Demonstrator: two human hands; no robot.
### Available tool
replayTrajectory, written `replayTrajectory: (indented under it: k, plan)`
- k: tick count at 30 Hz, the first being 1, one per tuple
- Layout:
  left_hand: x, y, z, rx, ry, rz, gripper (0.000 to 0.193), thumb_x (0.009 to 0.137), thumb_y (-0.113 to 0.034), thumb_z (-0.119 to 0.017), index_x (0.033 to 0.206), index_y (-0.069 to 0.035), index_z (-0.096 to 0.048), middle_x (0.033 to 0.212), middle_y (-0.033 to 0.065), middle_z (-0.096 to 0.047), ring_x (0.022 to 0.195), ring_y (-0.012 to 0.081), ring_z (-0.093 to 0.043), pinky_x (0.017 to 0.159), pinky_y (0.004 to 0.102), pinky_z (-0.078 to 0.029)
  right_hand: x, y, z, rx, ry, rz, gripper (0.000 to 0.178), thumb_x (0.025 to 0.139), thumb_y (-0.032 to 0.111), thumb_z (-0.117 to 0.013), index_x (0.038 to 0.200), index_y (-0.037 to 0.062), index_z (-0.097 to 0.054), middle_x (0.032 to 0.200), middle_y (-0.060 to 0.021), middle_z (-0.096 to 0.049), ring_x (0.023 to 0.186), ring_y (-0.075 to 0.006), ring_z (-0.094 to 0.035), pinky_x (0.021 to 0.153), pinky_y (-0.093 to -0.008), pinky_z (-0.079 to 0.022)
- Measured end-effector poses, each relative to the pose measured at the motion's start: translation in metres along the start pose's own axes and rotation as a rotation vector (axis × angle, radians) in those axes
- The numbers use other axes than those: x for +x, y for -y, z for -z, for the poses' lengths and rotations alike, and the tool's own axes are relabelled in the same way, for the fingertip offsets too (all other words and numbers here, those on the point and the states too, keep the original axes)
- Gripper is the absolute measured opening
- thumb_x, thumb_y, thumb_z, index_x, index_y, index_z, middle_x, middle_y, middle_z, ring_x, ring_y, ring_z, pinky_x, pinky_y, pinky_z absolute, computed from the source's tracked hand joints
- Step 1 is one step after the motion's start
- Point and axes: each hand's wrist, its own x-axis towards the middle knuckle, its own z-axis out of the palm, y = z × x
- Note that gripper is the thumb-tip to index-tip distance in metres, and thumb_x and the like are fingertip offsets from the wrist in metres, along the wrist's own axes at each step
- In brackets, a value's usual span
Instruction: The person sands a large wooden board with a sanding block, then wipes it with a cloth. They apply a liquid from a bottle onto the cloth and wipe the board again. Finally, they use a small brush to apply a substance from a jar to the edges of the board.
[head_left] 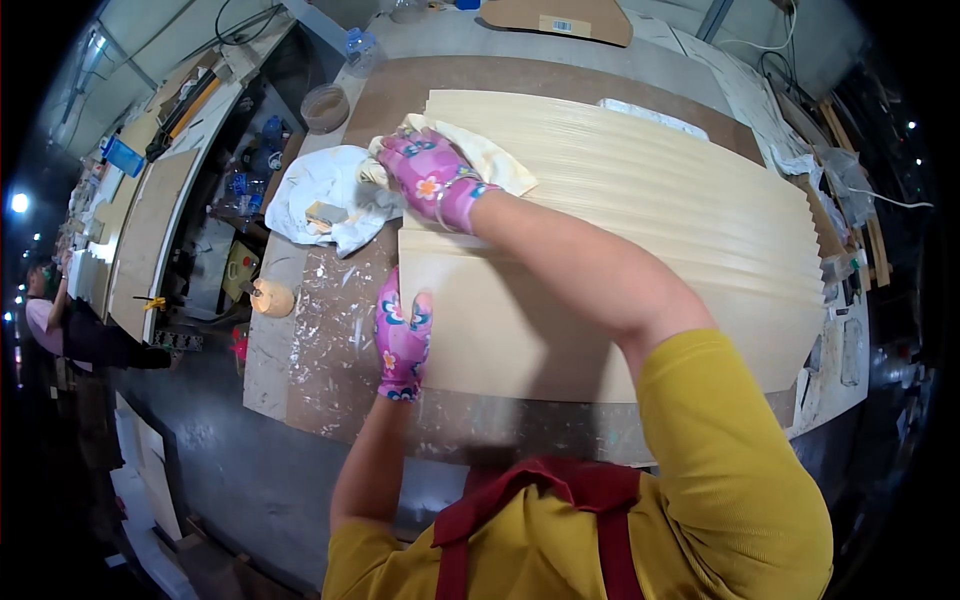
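A large cream panel (pixel 600 330) lies across the table, its far part ribbed with long ridges and its near part smooth. My right hand (pixel 430 178), in a pink floral glove, presses a cream cloth (pixel 500 165) onto the panel's far left corner; the fingers hold the cloth, and part of it is hidden beneath them. At the panel's left edge is my left hand (pixel 402 340), gloved alike, with its thumb on the top face and its fingers along the side. A white rag (pixel 310 185) with a small sanding-block-like piece (pixel 326 213) on it lies beside my right hand.
A brown board (pixel 340 330) spotted with white lies under the panel. Left of it stand an orange-cream tub (pixel 272 298) and a round clear container (pixel 325 107). Cardboard (pixel 560 20) lies at the back. Another person (pixel 70 320) works at a far-left bench.
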Motion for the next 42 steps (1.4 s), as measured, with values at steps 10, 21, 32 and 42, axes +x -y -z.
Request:
replayTrajectory:
  k: [10,21,32,42]
  plan:
    - [0.000,0.004,0.005,-0.003,0.042,-0.049,0.058,0.088,-0.038,-0.064,0.130,0.001,-0.053,0.115,0.0189,-0.061,0.109,0.0328,-0.058,0.098,0.0415,-0.043,-0.172,-0.174,0.163,0.341,-0.326,-0.940,0.041,0.102,0.047,-0.041,0.113,0.0159,-0.065,0.080,0.0026,-0.057,0.066,-0.0070,-0.048,0.061,-0.0250,-0.042]
    - [-0.019,0.073,0.029,-0.549,0.178,0.246,0.049,0.098,-0.033,-0.059,0.133,0.000,-0.050,0.110,0.0080,-0.063,0.098,0.0160,-0.061,0.086,0.0294,-0.048,0.032,-0.078,0.011,0.418,0.176,-0.355,0.044,0.091,0.018,-0.059,0.134,0.0144,-0.053,0.097,-0.0055,-0.065,0.077,-0.0202,-0.062,0.066,-0.0341,-0.054]
    - [-0.012,0.051,0.025,0.051,-0.002,-0.087,0.017,0.100,-0.023,-0.049,0.109,-0.010,-0.055,0.073,-0.0064,-0.050,0.057,0.0051,-0.047,0.050,0.0231,-0.041,-0.048,-0.088,0.060,1.251,-0.087,-0.822,0.032,0.097,0.040,-0.051,0.113,0.0159,-0.065,0.078,-0.0024,-0.060,0.068,-0.0152,-0.056,0.063,-0.0338,-0.047]
    - [-0.011,0.081,0.037,0.191,0.072,-0.100,0.035,0.101,-0.020,-0.045,0.132,-0.003,-0.046,0.119,0.0076,-0.057,0.104,0.0170,-0.058,0.088,0.0309,-0.049,-0.183,-0.146,0.131,0.305,-0.153,-0.442,0.035,0.094,0.034,-0.052,0.107,0.0045,-0.065,0.107,-0.0156,-0.066,0.102,-0.0319,-0.062,0.093,-0.0382,-0.047]
